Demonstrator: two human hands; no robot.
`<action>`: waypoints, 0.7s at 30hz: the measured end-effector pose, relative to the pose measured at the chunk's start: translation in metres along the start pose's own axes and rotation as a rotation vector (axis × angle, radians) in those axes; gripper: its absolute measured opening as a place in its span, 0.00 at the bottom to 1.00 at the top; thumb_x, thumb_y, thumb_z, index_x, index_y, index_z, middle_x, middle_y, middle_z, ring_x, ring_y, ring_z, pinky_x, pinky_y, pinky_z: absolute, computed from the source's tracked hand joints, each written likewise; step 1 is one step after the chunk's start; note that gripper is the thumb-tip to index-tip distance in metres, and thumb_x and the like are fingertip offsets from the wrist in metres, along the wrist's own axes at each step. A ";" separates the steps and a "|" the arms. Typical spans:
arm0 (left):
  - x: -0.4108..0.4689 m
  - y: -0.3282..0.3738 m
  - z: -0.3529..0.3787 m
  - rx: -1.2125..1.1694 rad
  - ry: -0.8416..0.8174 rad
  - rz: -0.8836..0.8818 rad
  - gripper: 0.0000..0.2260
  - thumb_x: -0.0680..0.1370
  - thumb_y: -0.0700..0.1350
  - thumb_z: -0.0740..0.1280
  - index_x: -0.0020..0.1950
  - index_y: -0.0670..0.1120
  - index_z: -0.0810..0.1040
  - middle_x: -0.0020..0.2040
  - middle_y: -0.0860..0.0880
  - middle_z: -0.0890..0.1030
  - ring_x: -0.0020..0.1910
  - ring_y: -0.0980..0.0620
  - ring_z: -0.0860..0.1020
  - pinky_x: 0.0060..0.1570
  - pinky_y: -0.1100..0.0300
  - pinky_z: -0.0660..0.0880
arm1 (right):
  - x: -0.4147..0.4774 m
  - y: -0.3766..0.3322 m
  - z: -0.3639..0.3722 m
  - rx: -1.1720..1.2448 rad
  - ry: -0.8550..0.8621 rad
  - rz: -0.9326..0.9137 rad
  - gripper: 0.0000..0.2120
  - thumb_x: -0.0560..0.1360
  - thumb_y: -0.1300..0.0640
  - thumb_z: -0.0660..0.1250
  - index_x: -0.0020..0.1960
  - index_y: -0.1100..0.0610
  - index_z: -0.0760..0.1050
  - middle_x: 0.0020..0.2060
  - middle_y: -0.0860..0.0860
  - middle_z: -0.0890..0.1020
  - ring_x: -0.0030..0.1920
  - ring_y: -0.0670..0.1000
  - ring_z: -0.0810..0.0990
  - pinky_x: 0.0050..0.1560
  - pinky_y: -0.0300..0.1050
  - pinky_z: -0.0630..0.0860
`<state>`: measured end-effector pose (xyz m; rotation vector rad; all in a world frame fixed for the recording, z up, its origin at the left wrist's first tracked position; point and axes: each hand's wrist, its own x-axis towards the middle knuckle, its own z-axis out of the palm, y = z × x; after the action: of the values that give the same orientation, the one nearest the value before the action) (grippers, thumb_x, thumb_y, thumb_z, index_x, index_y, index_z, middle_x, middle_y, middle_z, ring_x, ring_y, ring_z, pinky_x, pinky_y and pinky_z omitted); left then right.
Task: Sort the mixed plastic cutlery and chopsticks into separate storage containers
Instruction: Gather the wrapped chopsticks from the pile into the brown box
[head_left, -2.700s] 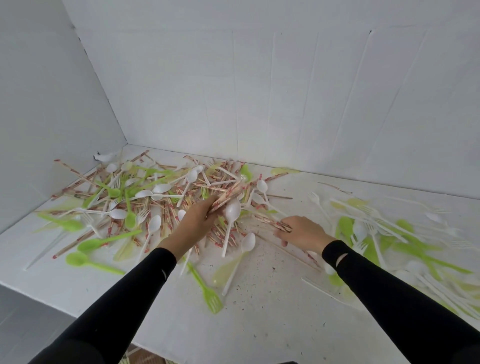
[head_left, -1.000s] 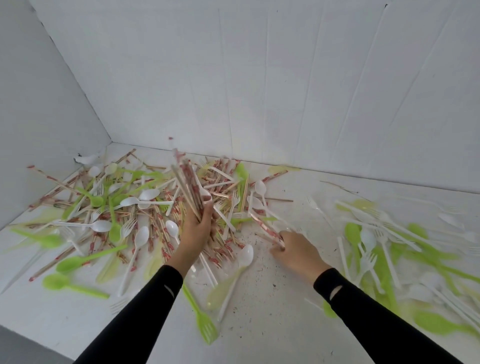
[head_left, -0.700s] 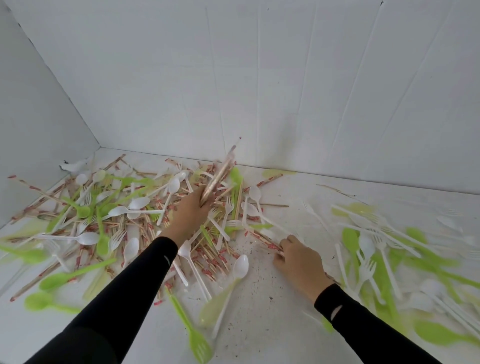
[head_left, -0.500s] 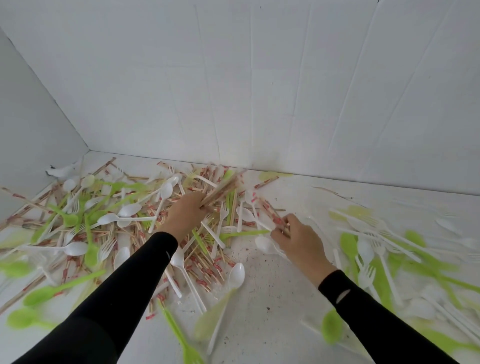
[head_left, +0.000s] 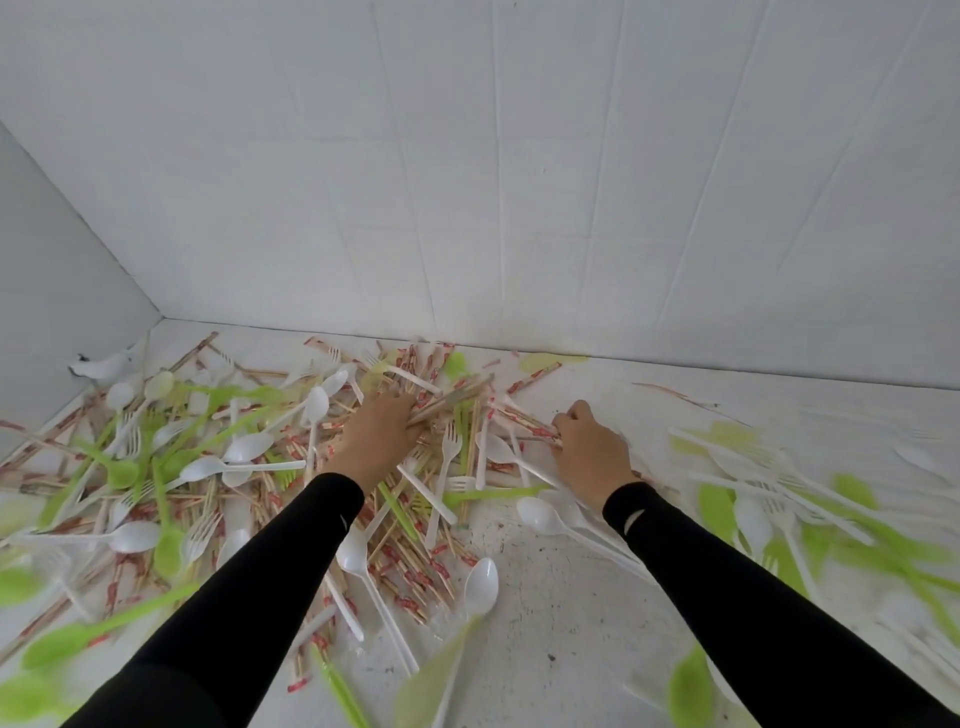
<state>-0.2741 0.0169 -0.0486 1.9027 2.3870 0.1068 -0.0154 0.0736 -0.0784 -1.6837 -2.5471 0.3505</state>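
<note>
- The left hand (head_left: 382, 434) clenches a bundle of thin wooden chopsticks (head_left: 451, 402), low over the mixed heap of white and green plastic cutlery and paper-wrapped chopsticks (head_left: 208, 467) on the left half of the white speckled bench (head_left: 545, 597).
- The right hand (head_left: 592, 449), fingers curled, pinches red-printed wrapped chopsticks (head_left: 537, 431) near the middle of the back edge.
- Loose green and white plastic spoons and forks (head_left: 779, 499) lie toward the right edge.

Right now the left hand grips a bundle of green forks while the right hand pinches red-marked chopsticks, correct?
No. The head view shows the left hand gripping a bundle of chopsticks, not green forks. The right hand does pinch red-marked chopsticks.
</note>
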 end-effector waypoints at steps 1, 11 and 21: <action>0.001 0.000 -0.003 -0.046 0.031 0.000 0.08 0.81 0.50 0.63 0.50 0.45 0.74 0.47 0.48 0.75 0.56 0.44 0.72 0.52 0.52 0.70 | -0.001 0.001 -0.003 0.004 0.009 -0.002 0.10 0.82 0.56 0.57 0.61 0.56 0.72 0.56 0.52 0.71 0.40 0.54 0.78 0.37 0.44 0.71; -0.030 0.041 -0.084 -0.862 0.388 0.040 0.09 0.83 0.51 0.60 0.51 0.47 0.75 0.37 0.52 0.81 0.33 0.57 0.79 0.33 0.66 0.74 | -0.043 0.031 -0.101 0.836 0.159 0.152 0.04 0.75 0.56 0.71 0.43 0.55 0.79 0.33 0.48 0.78 0.32 0.48 0.74 0.33 0.40 0.69; -0.092 0.159 -0.099 -1.983 0.074 -0.063 0.07 0.82 0.46 0.64 0.52 0.42 0.72 0.38 0.48 0.77 0.34 0.51 0.77 0.38 0.58 0.79 | -0.134 0.048 -0.161 1.296 0.386 0.177 0.16 0.81 0.45 0.62 0.46 0.57 0.78 0.37 0.51 0.79 0.28 0.47 0.69 0.29 0.39 0.69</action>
<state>-0.1104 -0.0373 0.0693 0.6754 0.9954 1.6549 0.1101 -0.0066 0.0768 -1.1952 -1.2704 1.1881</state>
